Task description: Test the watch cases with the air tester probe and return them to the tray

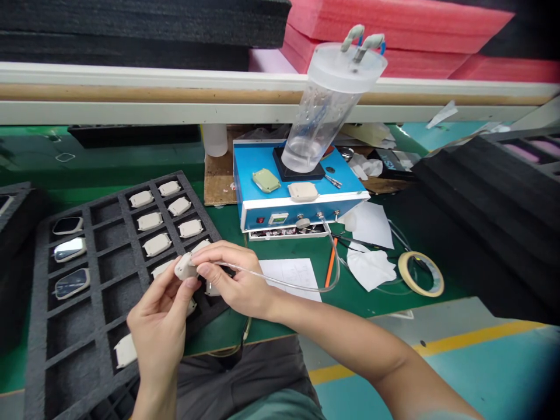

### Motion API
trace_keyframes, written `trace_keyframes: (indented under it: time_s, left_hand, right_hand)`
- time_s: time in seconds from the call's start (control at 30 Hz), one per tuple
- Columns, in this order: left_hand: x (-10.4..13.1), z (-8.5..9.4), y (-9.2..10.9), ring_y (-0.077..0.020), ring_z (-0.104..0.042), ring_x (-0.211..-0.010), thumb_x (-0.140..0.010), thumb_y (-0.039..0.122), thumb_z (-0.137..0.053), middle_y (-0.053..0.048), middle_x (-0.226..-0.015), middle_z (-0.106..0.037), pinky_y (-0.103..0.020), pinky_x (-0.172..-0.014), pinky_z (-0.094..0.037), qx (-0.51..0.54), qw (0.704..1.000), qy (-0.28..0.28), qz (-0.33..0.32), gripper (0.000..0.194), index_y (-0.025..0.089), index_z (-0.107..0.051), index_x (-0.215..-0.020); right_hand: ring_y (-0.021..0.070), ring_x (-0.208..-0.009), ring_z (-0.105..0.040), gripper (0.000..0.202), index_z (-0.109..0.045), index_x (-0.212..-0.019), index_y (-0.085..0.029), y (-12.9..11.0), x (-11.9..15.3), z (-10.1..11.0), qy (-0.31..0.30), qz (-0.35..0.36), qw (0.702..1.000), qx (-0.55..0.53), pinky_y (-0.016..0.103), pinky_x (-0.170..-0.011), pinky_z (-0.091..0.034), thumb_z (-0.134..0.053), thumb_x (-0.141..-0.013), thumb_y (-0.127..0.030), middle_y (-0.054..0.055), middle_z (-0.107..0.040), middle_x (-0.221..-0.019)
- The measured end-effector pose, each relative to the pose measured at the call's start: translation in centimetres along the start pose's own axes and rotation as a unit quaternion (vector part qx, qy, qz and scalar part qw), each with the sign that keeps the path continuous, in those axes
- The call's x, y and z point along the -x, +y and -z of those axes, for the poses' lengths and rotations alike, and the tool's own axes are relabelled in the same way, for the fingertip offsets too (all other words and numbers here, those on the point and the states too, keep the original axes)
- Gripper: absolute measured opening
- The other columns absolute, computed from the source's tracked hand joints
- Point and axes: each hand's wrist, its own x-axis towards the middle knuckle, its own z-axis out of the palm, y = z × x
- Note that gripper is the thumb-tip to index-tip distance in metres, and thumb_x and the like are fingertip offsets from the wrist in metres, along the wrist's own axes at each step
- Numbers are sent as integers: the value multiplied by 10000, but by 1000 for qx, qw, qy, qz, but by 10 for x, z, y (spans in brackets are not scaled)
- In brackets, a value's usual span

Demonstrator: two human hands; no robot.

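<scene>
Together, the left hand [160, 326] and right hand [234, 280] pinch one small beige casing [185, 267] over the near right edge of the foam tray [65, 338] (several cells bare), a clear tube [289, 284] touching it. Two more casings rest on the blue tester box [262, 213]; green desk [306, 256] lies open between.

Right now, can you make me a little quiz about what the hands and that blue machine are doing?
1. True or false: both hands hold one small cream case.
2. What joins that case to the blue box? A) a clear tube B) a red rope C) a chain
3. How many cases lie on top of the blue box?

Key
1. True: the left hand and the right hand pinch it together above the grey foam tray.
2. A: the clear tube curves from the case to the box front.
3. Two: a green case and a cream one.
</scene>
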Motion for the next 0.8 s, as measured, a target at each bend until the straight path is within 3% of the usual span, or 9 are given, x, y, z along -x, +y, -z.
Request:
trace_keyframes:
  time_s: [0.47,0.8]
  left_hand:
    - [1,2,0,-183,-794,-1015,-814,283,-911,-30,-1180,-815,-210,-906,-651,1,1000,-11,0,411,266,-815,-1213]
    - [1,1,0,-199,-796,-982,-801,314,-916,-53,-1171,-815,-233,-880,-661,-15,1000,-3,6,446,236,-810,-1228]
  right_hand:
    - [181,-982,-767,96,-781,-975,-194,-1,0,0,0,-2,1000,0,319,-928,-623,-693,-1000,-219,79,-814,-1015]
    - [185,-997,-768,172,-758,-946,-216,-1,0,0,-15,-27,999,27,333,-941,-632,-653,-1024,-327,71,-815,-1030]
